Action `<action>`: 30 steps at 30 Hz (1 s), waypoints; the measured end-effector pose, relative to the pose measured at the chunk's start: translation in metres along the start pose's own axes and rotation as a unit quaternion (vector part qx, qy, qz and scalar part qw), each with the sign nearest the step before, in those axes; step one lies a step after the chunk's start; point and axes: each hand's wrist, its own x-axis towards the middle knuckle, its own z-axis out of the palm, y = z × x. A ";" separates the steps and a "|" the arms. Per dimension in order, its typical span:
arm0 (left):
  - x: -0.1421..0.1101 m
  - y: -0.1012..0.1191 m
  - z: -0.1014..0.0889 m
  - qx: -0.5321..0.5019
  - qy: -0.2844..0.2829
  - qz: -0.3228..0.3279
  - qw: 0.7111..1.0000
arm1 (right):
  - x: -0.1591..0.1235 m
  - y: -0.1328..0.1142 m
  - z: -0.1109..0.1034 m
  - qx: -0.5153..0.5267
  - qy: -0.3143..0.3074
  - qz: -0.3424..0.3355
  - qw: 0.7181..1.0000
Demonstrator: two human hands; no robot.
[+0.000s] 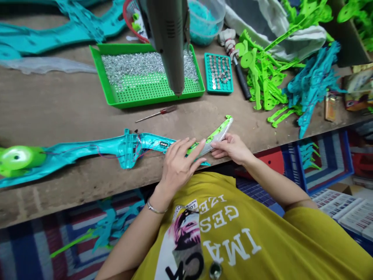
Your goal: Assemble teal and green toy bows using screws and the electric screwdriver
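l hand (pixel 179 167) open, fingers on lime pt (pixel 218 134); r hand (pixel 230 147) gripping it; teal pt (pixel 87 149) just left; screwdriver (pixel 157 112) beyond; bench edge (pixel 58 214) below.

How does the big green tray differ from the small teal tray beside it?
The green tray is much larger than the teal tray. The green tray holds a loose spread of small silver pieces that leaves part of its grid bare, while the teal tray holds round metal discs set in rows. Both are shallow perforated trays lying on the wooden workbench.
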 end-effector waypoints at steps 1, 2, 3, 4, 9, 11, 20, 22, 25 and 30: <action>0.001 0.000 0.001 0.005 0.001 0.000 1.000 | 0.000 -0.001 -0.001 -0.014 0.003 0.008 1.000; 0.001 0.000 0.001 0.009 0.003 0.000 1.000 | 0.000 -0.003 -0.002 -0.030 0.005 0.016 0.999; 0.002 0.000 0.002 0.012 0.006 0.001 1.000 | 0.001 -0.005 -0.004 -0.048 0.004 0.025 0.999; 0.003 0.001 0.002 0.016 0.007 0.000 1.000 | 0.003 -0.008 -0.007 -0.066 0.000 0.035 0.997; 0.005 0.003 0.001 0.018 0.015 -0.001 1.000 | 0.020 -0.037 -0.036 -0.125 0.031 0.049 0.991; 0.006 0.002 0.000 0.017 0.017 0.005 1.000 | 0.027 -0.052 -0.047 -0.133 0.061 0.036 0.989; 0.007 -0.002 0.001 0.053 0.034 0.049 0.997 | 0.044 -0.077 -0.062 -0.229 0.004 0.055 0.972; 0.007 -0.004 0.001 0.056 0.041 0.056 0.996 | 0.044 -0.077 -0.064 -0.270 -0.005 0.047 0.962; 0.007 -0.007 0.002 0.059 0.044 0.058 0.996 | 0.044 -0.078 -0.064 -0.331 -0.010 0.032 0.943; 0.004 -0.008 -0.001 0.077 0.046 0.079 0.993 | 0.044 -0.113 -0.082 -0.418 0.114 -0.144 0.890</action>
